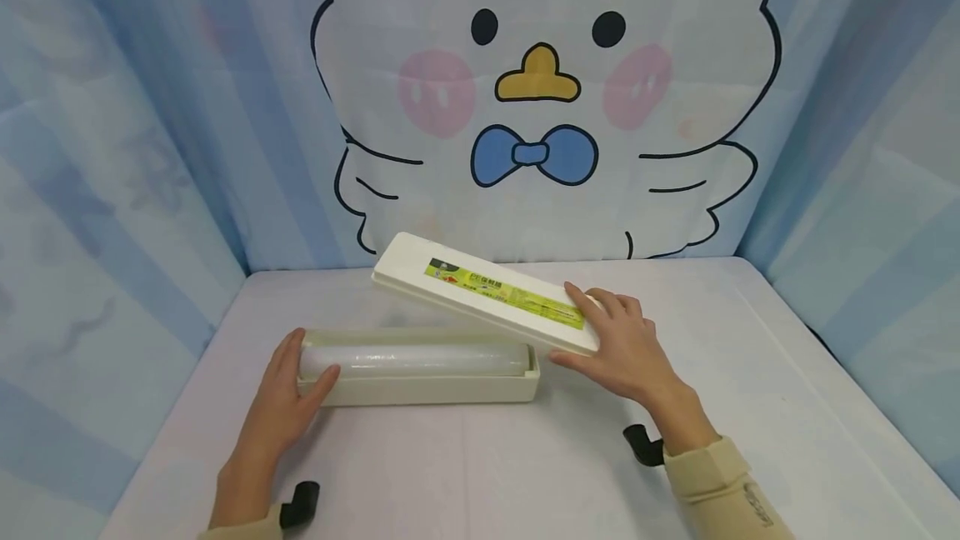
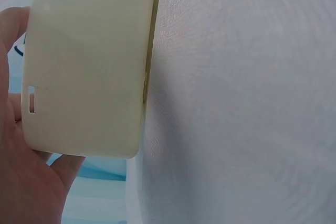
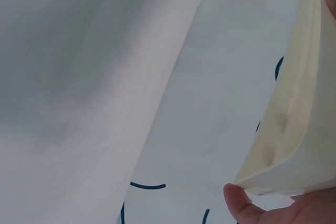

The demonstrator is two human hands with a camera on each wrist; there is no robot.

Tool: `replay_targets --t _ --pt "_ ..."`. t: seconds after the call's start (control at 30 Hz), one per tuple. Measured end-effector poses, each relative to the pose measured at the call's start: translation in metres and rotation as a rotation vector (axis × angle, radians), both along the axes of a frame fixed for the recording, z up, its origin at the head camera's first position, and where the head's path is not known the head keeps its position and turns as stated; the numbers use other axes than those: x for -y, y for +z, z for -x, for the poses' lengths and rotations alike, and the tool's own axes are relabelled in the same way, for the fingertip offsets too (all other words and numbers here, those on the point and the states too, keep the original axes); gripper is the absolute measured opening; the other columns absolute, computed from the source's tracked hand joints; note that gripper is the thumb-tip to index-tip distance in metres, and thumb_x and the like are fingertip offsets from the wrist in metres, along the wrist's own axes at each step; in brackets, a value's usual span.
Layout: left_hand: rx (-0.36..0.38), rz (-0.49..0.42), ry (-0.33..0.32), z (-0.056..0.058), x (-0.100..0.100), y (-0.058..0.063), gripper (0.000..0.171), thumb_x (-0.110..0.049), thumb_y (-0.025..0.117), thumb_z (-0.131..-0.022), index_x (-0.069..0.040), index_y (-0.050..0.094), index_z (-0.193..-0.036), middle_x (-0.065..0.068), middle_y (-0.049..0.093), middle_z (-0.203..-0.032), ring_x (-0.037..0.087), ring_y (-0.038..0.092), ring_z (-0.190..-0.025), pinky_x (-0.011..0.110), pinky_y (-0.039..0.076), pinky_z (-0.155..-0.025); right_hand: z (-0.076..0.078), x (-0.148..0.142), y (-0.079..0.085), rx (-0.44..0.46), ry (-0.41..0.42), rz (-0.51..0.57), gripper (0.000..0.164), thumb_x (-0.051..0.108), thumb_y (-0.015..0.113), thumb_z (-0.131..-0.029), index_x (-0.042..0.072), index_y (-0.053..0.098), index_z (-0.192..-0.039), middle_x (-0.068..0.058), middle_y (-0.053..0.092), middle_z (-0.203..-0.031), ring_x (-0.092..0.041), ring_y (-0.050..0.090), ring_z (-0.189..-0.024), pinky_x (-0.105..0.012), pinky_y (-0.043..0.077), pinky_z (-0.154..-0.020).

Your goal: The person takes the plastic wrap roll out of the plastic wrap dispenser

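A long cream plastic box (image 1: 435, 391) sits on the table, with a roll of clear cling film (image 1: 416, 359) lying in it. My left hand (image 1: 279, 407) grips the box's left end, thumb on the front edge and fingers at the back. In the left wrist view the box's front wall (image 2: 89, 66) stands between thumb and fingers. My right hand (image 1: 626, 348) holds the box lid (image 1: 405, 261) by its right end. The lid is tilted, its left end higher and farther back, above the box. In the right wrist view the lid's hollow underside (image 3: 286, 108) shows.
A white cloth covers the table (image 1: 465, 473). Behind it hangs a curtain (image 1: 540, 223) with a cartoon bird, and blue curtains (image 1: 112, 190) close off both sides. A black bracket (image 1: 645, 446) sits at the right wrist, another (image 1: 302, 505) at the left.
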State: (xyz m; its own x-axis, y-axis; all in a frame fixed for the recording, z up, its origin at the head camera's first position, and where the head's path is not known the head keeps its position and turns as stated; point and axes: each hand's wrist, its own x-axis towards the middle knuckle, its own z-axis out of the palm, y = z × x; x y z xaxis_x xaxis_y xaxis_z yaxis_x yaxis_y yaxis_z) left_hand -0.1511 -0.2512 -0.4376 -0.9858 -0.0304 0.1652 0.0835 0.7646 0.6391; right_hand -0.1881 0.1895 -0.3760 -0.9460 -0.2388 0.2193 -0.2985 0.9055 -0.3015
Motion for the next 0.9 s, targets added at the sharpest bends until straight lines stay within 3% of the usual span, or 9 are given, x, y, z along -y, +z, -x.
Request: replay_targets --t 0.27,0.9 --pt "-0.040 -0.021 0.003 -0.001 0.000 0.002 0.086 -0.039 0.061 -0.101 0.010 0.015 -0.156 0.032 0.019 -0.159 0.051 0.020 -0.145 0.066 0.022 -0.114 -0.004 -0.014 0.000 0.003 -0.034 0.012 0.097 0.062 0.075 -0.082 0.023 0.033 -0.160 -0.017 0.040 -0.152 -0.044 0.033 -0.132 -0.066 0.038 -0.094" --pt "0.047 -0.042 0.018 -0.001 -0.002 0.001 0.093 -0.044 0.060 -0.101 0.007 0.008 -0.158 0.032 0.012 -0.161 0.051 0.014 -0.147 0.066 0.018 -0.115 -0.014 -0.038 -0.006 -0.025 -0.095 0.011 0.096 0.063 0.073 -0.083 0.021 0.033 -0.159 -0.020 0.041 -0.148 -0.047 0.033 -0.131 -0.067 0.039 -0.089"
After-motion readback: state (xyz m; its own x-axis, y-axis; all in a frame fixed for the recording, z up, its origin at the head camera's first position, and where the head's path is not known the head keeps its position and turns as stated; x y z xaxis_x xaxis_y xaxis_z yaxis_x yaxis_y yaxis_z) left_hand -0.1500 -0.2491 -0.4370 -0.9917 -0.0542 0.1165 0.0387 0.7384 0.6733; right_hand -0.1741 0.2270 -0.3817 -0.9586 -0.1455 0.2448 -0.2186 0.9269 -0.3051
